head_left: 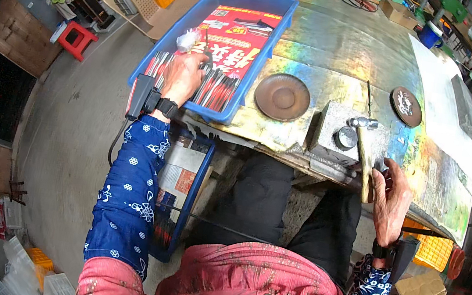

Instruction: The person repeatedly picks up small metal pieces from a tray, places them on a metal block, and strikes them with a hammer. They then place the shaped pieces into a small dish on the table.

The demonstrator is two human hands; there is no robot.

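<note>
My left hand [181, 79] reaches into a blue plastic tray [138, 73], its fingers bent down beside a dark bit that I cannot make out. Below the hand, a row of thin dark, silvery and red-edged strips [217, 90] stands packed on edge. A crumpled whitish bundle [189, 40] lies just beyond my fingers. My right hand [391, 200] is beside the hammer's wooden handle [365, 156], fingers curved and apart, thumb near the handle. The hammer head [364, 123] rests on a grey metal block [333, 126], next to a small round dark-topped piece [346, 138].
A brown round dish [283, 97] sits between tray and block; another dish [406, 106] holds small pale bits. A thin dark rod [368, 97] stands behind the hammer. Under the table is a second blue tray [178, 234]. A beige chair [142, 0] and red stool [75, 40] stand left.
</note>
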